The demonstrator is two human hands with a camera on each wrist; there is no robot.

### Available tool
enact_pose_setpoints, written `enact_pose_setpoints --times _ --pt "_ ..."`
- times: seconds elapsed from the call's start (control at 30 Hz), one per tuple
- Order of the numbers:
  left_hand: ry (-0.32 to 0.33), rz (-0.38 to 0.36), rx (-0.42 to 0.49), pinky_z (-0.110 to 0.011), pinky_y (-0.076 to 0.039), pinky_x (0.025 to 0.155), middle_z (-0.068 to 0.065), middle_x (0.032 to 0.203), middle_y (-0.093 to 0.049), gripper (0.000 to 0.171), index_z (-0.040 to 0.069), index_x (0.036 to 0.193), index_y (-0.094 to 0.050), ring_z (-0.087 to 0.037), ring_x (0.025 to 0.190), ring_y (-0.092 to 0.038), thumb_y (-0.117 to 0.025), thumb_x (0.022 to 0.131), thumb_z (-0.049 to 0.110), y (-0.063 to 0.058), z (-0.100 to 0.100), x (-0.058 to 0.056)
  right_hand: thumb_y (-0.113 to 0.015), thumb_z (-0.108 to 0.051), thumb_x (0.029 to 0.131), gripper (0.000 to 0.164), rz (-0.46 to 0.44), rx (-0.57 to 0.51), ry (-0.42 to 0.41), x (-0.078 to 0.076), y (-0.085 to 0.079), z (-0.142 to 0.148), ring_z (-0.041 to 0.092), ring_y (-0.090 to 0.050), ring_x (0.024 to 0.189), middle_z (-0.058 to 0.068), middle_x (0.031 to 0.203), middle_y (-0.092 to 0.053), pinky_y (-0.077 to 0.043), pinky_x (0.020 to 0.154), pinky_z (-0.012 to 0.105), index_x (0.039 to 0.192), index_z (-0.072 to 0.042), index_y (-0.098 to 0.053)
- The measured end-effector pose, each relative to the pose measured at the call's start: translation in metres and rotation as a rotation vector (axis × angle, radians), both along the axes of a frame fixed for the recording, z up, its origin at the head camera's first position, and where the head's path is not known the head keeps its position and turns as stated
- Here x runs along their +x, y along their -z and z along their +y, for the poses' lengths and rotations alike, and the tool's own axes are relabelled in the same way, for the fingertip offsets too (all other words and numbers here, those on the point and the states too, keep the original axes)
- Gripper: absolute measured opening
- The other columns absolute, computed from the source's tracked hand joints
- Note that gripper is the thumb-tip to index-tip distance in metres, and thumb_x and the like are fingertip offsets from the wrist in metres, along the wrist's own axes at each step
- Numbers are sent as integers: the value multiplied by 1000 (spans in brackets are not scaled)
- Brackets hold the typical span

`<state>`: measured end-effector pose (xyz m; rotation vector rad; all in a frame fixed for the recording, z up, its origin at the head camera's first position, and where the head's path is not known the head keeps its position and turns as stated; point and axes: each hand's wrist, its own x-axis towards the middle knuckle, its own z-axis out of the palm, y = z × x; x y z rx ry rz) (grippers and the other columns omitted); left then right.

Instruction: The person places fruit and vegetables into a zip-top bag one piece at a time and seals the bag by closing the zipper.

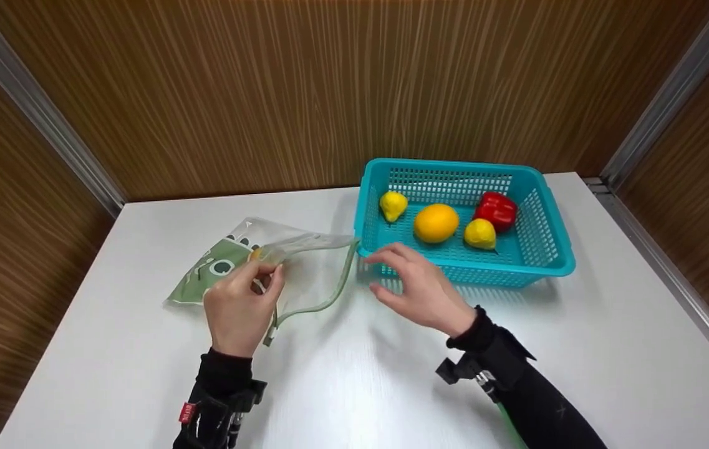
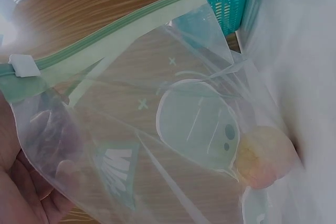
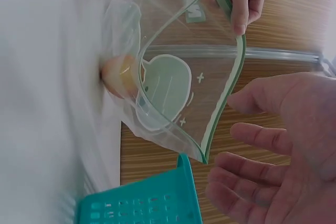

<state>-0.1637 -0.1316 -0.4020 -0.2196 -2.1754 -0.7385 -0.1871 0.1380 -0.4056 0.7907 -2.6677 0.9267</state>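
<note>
My left hand (image 1: 239,305) pinches the edge of a clear zip bag (image 2: 199,114) with green prints, near its white slider (image 2: 23,65). The green-rimmed mouth of the bag gapes toward the right. Inside, at the bottom, lies a yellow and reddish round fruit (image 3: 119,76), seen through the plastic. My right hand (image 1: 419,290) hovers between the bag mouth and the basket's front left corner, fingers spread and bent a little, with nothing in it. In the right wrist view its fingertips (image 3: 239,103) are close beside the green rim.
A teal plastic basket (image 1: 363,206) stands at the back right of the white table (image 1: 342,399). It holds two yellow pear-shaped fruits (image 1: 393,204), an orange-yellow round fruit (image 1: 436,223) and a red bell pepper (image 1: 496,211). Wood-grain panels (image 1: 267,93) rise behind and at both sides.
</note>
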Motion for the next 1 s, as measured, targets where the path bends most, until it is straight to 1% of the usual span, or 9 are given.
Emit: enact_pose_setpoints --times 0.13,0.27,0.37,0.43,0.53,0.63,0.73,0.87,1.0 --pt "-1 1 11 -25 -43 48 2 60 -65 12 14 71 -68 -10 50 -59 -71 82 19 2 2 0 -66 -30 88 35 -8 -18 40 -3 -4 25 21 -58 109 0 121 -61 -51 96 40 121 -19 -61" --pt "5 4 14 -25 -44 48 1 60 -66 13 13 71 -67 -12 50 -60 -70 82 19 2 2 0 -65 -32 89 40 -35 45 98 -12 -19 58 24 -55 111 5 125 -58 -51 96 44 125 -18 -58" --pt "12 14 14 -26 -44 48 1 60 -66 13 13 71 -67 -14 50 -61 -71 82 19 1 1 0 -67 -30 87 44 -47 111 156 -25 -35 80 25 -54 110 8 125 -57 -51 94 47 126 -14 -57" --pt "12 17 19 -26 -43 48 1 60 -66 13 12 71 -67 -16 50 -62 -71 81 19 1 -1 0 -68 -30 86 46 -63 152 188 -38 -45 94 27 -54 107 10 125 -56 -52 90 47 127 -13 -57" --pt "8 17 20 -26 -42 48 1 60 -66 12 12 71 -67 -17 50 -62 -71 82 18 1 -2 1 -68 -32 86 49 -95 237 219 -59 -56 112 30 -52 107 13 127 -55 -51 90 50 129 -13 -55" --pt "6 11 17 -25 -42 48 2 60 -65 12 13 71 -67 -18 50 -62 -70 82 18 0 -2 1 -68 -32 86 51 -129 337 222 -77 -63 127 34 -51 112 17 133 -52 -49 93 54 130 -12 -54" --pt "7 9 14 -25 -42 48 2 60 -65 12 13 71 -67 -18 50 -62 -70 82 18 0 -2 1 -68 -29 85 51 -155 435 201 -92 -65 137 36 -51 113 21 135 -50 -49 94 55 130 -11 -54" --pt "5 11 14 -26 -42 48 1 59 -65 13 13 71 -67 -18 50 -62 -70 82 18 0 -2 1 -68 -29 84 50 -179 568 146 -109 -61 142 35 -53 104 21 127 -54 -51 90 52 129 -11 -54" --pt "6 12 11 -26 -42 48 2 59 -65 13 14 71 -67 -18 51 -63 -70 82 19 0 -2 1 -69 -29 82 49 -187 721 92 -125 -51 144 34 -54 101 20 121 -57 -51 90 52 127 -12 -56"
